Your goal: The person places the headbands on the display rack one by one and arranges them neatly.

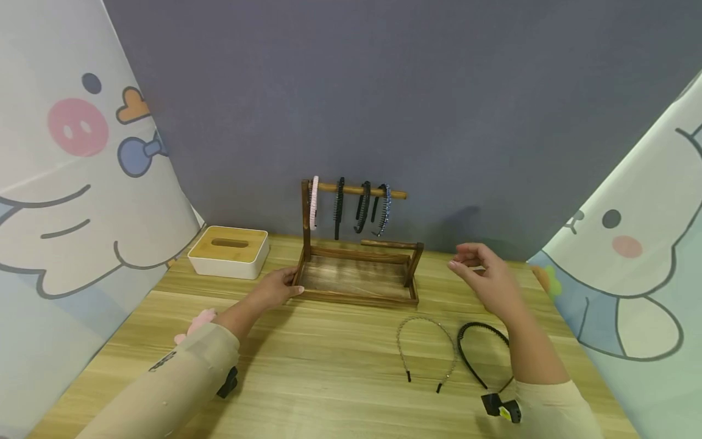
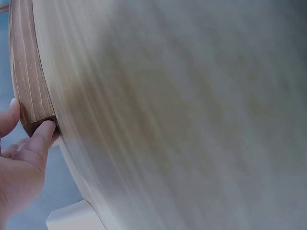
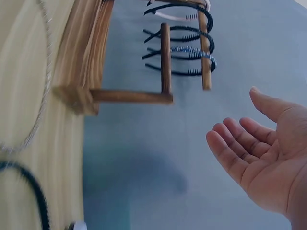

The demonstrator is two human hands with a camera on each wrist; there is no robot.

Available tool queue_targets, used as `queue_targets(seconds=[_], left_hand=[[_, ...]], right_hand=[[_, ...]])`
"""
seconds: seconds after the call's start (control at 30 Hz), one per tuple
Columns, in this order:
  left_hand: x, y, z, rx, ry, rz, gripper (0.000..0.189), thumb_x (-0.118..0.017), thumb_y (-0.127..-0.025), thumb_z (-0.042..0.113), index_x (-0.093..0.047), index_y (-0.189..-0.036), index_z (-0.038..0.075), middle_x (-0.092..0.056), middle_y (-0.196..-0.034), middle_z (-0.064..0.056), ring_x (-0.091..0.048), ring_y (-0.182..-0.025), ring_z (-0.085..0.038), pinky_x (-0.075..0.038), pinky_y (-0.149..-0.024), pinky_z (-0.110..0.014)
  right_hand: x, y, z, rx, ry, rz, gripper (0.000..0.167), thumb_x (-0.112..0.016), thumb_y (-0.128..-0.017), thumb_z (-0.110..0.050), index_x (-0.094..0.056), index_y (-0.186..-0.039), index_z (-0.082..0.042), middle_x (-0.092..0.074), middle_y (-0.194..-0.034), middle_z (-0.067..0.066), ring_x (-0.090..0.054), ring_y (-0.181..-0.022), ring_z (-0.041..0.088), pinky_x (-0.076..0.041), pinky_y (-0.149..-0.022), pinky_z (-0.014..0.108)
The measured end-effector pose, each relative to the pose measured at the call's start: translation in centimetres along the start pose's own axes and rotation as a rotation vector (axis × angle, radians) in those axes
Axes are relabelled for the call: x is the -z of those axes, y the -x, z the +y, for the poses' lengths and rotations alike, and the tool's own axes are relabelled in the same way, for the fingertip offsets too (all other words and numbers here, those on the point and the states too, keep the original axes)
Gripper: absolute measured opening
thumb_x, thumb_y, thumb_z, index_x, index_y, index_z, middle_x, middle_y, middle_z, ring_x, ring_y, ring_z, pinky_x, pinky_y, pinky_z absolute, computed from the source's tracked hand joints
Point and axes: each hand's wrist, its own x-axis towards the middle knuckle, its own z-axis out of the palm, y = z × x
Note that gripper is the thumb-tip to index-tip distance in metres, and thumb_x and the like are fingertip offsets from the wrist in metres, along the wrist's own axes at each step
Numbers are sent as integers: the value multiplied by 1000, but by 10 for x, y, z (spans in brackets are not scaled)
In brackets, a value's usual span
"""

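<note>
A dark wooden headband rack (image 1: 359,300) with a tray base stands toward the back of the table. My left hand (image 1: 276,288) holds the front left corner of its tray between thumb and fingers. On the rack's upper bar hang a pale pink headband (image 1: 314,204), black ones (image 1: 338,210) and a blue glittery one (image 1: 386,210). The lower bar (image 1: 389,244) carries nothing. My right hand (image 1: 488,277) is in the air right of the rack, fingers loosely bent and palm bare in the right wrist view. Nearest below it lie a silver beaded headband (image 1: 399,344) and a black headband (image 1: 466,360).
A white tissue box (image 1: 219,268) with a wooden lid stands left of the rack. Something pink and soft (image 1: 202,318) shows beside the left sleeve. A grey wall (image 1: 351,91) rises behind the table, with cartoon-printed cloths (image 1: 66,201) on both sides.
</note>
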Motion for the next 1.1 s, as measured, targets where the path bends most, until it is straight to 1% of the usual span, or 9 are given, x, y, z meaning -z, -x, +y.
queue_targets(seconds=[0.1,0.33,0.43,0.57,0.63,0.7,0.8,0.93,1.1], left_hand=[[1,1,0,3,5,3,68,-62,-98,22,-28,-154,4,-39,-152,-24,-39,-139,-42,-37,-111,-54],[3,0,0,-6,-7,14,67,-61,-98,22,-29,-154,3,-39,-151,-24,-40,-138,-41,-37,-111,-54],[4,-1,0,-9,-10,13,67,-61,-99,22,-29,-154,3,-39,-151,-24,-39,-139,-41,-36,-112,-54],[4,-2,-1,-7,-1,10,67,-61,-98,22,-28,-154,3,-38,-152,-24,-38,-139,-41,-37,-112,-53],[3,-2,-1,-7,1,7,67,-61,-98,22,-28,-154,3,-38,-152,-24,-39,-139,-41,-37,-111,-53],[2,-2,-1,-3,5,2,68,-61,-98,23,-28,-154,3,-38,-152,-24,-39,-139,-41,-37,-111,-53],[1,-2,-1,-1,10,-3,68,-61,-98,23,-28,-154,3,-38,-152,-23,-38,-139,-41,-37,-111,-53],[1,-2,-1,-2,22,2,67,-62,-98,21,-28,-154,2,-38,-152,-24,-39,-139,-40,-37,-112,-52],[1,-1,0,-6,17,9,66,-61,-98,20,-30,-153,0,-39,-151,-25,-40,-139,-40,-37,-112,-52]], right_hand=[[6,12,10,10,28,2,45,-58,-99,-39,-53,-133,-10,-63,-115,5,-55,-98,2,-47,-80,11],[21,35,37,-24,58,-15,45,-60,-99,-34,-54,-132,-4,-64,-115,12,-53,-92,-11,-46,-76,9],[28,44,51,-60,117,-29,46,-60,-98,-36,-55,-131,-4,-64,-115,14,-56,-95,-3,-48,-74,12],[36,55,70,-112,197,-60,50,-59,-99,-39,-54,-130,0,-65,-114,16,-63,-99,23,-51,-69,22],[37,59,80,-127,229,-87,52,-59,-98,-38,-54,-130,2,-66,-112,17,-65,-97,31,-51,-66,25],[37,63,89,-146,234,-129,52,-60,-98,-37,-54,-128,6,-66,-109,17,-66,-94,31,-52,-64,26],[36,67,100,-194,232,-204,53,-60,-98,-37,-55,-127,8,-68,-106,15,-68,-86,26,-53,-61,26],[33,68,111,-269,190,-287,55,-61,-98,-35,-54,-126,12,-68,-106,18,-68,-78,23,-54,-61,30],[27,67,123,-335,163,-360,57,-61,-98,-33,-51,-126,15,-66,-107,21,-66,-78,21,-57,-65,34]])
